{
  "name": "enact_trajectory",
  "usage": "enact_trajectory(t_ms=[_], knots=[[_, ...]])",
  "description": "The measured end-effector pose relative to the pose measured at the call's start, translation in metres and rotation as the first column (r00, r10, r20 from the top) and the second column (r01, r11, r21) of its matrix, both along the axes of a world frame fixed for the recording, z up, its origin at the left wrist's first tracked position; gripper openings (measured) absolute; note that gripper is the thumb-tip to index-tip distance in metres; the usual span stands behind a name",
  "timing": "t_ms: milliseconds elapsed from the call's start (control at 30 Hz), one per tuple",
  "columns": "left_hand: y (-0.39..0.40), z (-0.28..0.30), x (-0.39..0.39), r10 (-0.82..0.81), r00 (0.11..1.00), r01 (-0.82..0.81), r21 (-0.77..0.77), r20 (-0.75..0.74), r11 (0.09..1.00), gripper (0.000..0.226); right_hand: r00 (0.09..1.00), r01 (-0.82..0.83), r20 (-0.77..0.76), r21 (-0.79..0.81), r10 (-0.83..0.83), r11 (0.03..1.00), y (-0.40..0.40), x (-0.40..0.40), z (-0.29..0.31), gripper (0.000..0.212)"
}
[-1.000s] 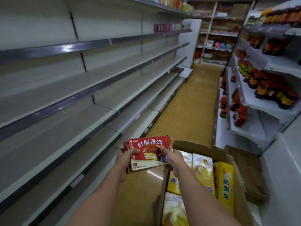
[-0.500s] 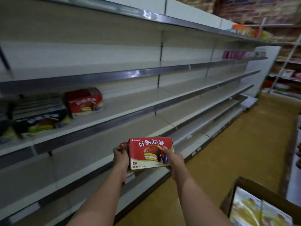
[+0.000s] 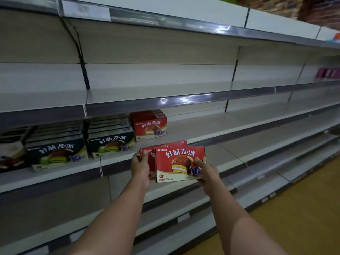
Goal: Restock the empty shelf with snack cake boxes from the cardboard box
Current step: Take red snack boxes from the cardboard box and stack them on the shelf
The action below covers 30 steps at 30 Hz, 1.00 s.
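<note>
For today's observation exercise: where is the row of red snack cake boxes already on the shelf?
In the head view, the shelved red boxes stand left of centre, just right of the dark green boxes, above the hand-held red boxes.

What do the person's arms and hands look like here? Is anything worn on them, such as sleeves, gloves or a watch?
Both forearms are bare as far as the picture shows: no sleeves in view. The left hand and the right hand wear no gloves. No watch, bracelet or ring shows on either wrist or on the visible fingers.
</note>
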<state>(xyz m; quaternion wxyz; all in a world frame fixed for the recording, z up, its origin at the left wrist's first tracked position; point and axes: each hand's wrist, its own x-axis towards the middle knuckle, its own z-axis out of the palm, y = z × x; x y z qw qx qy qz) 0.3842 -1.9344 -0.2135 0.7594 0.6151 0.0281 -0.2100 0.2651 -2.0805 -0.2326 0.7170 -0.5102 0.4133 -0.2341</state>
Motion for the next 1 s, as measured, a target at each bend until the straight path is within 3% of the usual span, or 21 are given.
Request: enact_trajectory(t_ms=[200,433,667,867,1000], knots=[[-0.021,0.007,0.047,0.017,1.0,-0.016,-0.045,0.022,0.999,0.031,0.982,-0.144,0.12,0.004,0.143,0.99,-0.035,0.043,0.009,0.046],[-0.064,0.007,0.089,0.133,0.986,-0.131,-0.03,0.098,0.991,0.029,0.981,-0.171,0.079,-0.066,0.176,0.983,-0.09,0.091,0.019,0.043],[-0.103,-0.004,0.109,0.279,0.96,-0.275,-0.077,0.038,0.958,0.045,0.963,-0.249,0.088,-0.065,0.255,0.966,-0.137,0.118,0.012,0.041],[-0.115,-0.009,0.123,0.375,0.901,-0.401,0.086,0.219,0.912,0.044,0.929,-0.353,0.088,-0.081,0.359,0.932,-0.148,0.132,0.011,0.033],[-0.114,-0.012,0.126,0.333,0.881,-0.433,0.29,0.337,0.853,0.04,0.912,-0.404,-0.03,-0.218,0.408,0.888,-0.145,0.14,0.01,0.031]])
